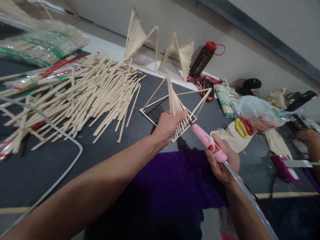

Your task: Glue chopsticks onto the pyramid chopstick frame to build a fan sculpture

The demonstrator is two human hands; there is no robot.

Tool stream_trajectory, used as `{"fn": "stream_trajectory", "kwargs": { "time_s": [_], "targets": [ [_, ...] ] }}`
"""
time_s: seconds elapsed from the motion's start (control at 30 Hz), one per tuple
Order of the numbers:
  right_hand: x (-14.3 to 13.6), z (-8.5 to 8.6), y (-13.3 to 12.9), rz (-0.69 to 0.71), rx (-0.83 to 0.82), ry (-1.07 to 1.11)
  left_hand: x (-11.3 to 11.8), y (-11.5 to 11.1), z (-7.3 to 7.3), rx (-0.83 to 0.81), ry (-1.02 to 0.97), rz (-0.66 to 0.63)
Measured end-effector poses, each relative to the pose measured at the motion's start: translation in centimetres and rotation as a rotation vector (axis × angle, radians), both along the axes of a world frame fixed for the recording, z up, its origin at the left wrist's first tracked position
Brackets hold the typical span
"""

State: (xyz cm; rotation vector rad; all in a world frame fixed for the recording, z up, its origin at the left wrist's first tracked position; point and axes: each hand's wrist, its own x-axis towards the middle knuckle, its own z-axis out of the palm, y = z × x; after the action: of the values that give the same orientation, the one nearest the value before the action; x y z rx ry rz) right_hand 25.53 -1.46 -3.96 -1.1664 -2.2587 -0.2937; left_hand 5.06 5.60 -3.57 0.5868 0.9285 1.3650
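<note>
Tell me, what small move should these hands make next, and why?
I'd say squeezing a little glue from the pink glue gun onto the near stick ends seems best. The right hand grips the gun with its nozzle right by the lower corner of the stick structure, and the left hand holds the fanned sticks there.

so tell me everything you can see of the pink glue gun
The pink glue gun has a tube-like body with red patches and a narrow dark tip. A long translucent, plastic-looking rod runs from its rear toward the lower right. The right hand grips it aslant, its tip pointing up-left at the stick frame near the left hand; whether tip and frame touch is unclear.
</note>
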Motion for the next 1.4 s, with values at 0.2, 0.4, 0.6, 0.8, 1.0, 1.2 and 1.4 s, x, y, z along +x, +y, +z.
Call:
{"fn": "stream_trajectory", "kwargs": {
  "time_s": [0.2, 0.4, 0.6, 0.8, 1.0, 1.2, 1.4],
  "targets": [
    [1.8, 0.9, -0.5, -0.251, -0.031, 0.388, -0.3, 0.4, -0.1, -0.018, 0.015, 0.023],
    [6.8, 5.0, 2.0, -0.324, -0.411, 0.952, -0.3, 0.6, 0.6, -0.040, 0.047, 0.045],
    [12.2, 7.6, 7.0, -0.249, -0.571, 1.177, -0.3, 0.5, 1.2, -0.045, 0.065, 0.058],
    [14.2, 6.5, 9.8, -0.270, -0.593, 1.204, -0.4, 0.6, 1.2, -0.052, 0.079, 0.040],
    [14.2, 4.0, 8.0, -0.330, -0.729, 1.092, -0.5, 0.7, 1.3, -0.077, 0.092, 0.026],
    [13.7, 0.6, 7.9, -0.281, -0.944, 1.137, -0.4, 0.6, 1.9, -0.096, 0.087, 0.028],
    [14.1, -2.0, 9.2, -0.251, -0.764, 1.240, -0.7, 0.2, 2.5, -0.100, 0.090, -0.063]
  ]
}}
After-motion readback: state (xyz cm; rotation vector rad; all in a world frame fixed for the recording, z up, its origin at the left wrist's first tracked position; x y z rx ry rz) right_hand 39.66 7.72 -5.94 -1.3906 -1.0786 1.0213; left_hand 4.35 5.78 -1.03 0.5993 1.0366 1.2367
